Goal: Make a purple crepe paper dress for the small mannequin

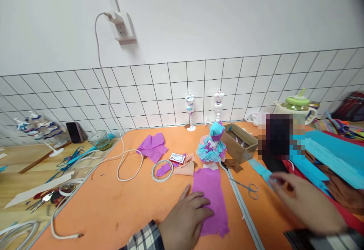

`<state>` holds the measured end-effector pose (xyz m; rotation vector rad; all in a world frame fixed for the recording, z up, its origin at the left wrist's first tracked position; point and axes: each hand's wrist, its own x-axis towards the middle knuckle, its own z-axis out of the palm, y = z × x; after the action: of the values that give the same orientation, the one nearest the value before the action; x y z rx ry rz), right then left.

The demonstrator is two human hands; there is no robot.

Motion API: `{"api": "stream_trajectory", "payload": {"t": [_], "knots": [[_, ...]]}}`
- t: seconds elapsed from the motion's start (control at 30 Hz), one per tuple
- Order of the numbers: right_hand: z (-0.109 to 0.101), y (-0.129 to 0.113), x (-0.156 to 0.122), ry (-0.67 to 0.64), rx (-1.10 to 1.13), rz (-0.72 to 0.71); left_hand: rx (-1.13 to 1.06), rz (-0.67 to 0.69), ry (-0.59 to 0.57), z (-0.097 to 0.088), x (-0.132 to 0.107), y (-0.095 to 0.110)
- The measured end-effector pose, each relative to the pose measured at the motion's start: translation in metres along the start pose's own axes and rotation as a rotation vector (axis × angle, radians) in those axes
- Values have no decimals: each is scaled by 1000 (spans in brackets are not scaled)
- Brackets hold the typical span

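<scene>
My left hand [187,216] lies flat, fingers spread, over the left edge of a purple crepe paper piece [214,200] on the orange table. My right hand [307,200], slightly blurred, has thumb and fingers pinched at the lower end of a light blue crepe strip [261,171]. Between the hands are small scissors [251,190] and a grey-white strip [241,204] running toward me. Just behind the purple piece stands a small dress form [213,143] wearing a ruffled blue and purple dress.
A cardboard box [241,147], tape roll [153,174], small printed box [177,158] and another purple piece [152,145] lie behind the hands. Two white dress forms, one at the wall [190,109], stand farther back. A white cable [123,166] loops at left; blue sheets [335,159] lie right.
</scene>
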<state>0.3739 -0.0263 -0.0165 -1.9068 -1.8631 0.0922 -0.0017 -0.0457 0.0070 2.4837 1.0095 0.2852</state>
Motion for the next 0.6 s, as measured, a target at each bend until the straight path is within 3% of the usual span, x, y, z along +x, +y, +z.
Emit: {"api": "stream_trajectory", "payload": {"t": [0.07, 0.17, 0.23, 0.4, 0.5, 0.6], "knots": [[26, 7, -33, -77, -107, -108, 9, 12, -15, -1, 1, 2], [57, 20, -64, 28, -244, -192, 11, 62, -31, -2, 4, 7], [66, 27, -69, 63, -302, -254, 17, 92, 11, -1, 5, 8], [59, 29, -65, 27, -241, -309, -17, 69, 172, 2, 3, 4], [48, 18, -59, 24, -85, -188, -72, 39, 206, 3, 0, -1], [31, 5, -39, 11, 166, 23, -96, 36, 242, 3, 0, -4]]}}
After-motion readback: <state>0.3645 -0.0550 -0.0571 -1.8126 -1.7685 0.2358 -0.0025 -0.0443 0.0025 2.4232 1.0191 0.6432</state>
